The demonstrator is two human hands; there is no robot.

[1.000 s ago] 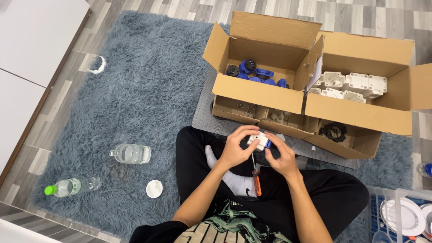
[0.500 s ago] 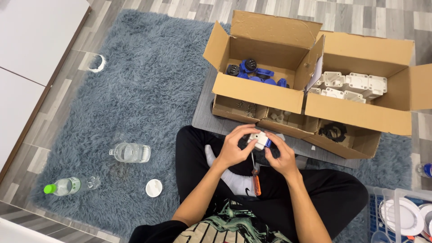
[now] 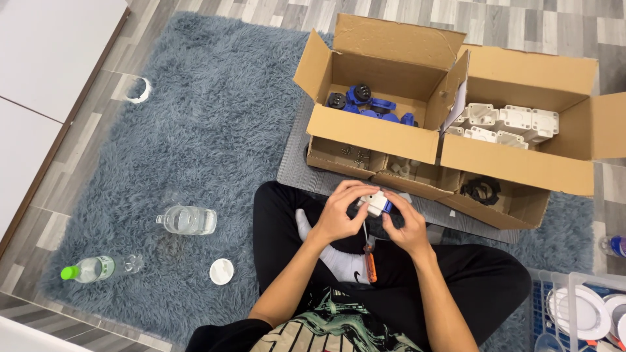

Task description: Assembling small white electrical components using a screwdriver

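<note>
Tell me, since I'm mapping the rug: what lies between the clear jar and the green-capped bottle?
In the head view, only bare blue-grey shag rug separates the clear jar from the green-capped bottle; the white lid sits off to the right.

Taking the left cardboard box point(image 3: 381, 130) as landmark: just beyond the hands it walls off the way forward, with the second box point(image 3: 521, 160) touching its right side. Left of it the grey rug point(image 3: 215, 130) lies open. Nearer the person on that side, a clear jar point(image 3: 187, 220), white lid point(image 3: 222, 271) and green-capped bottle point(image 3: 98, 268) stand well apart.
</note>
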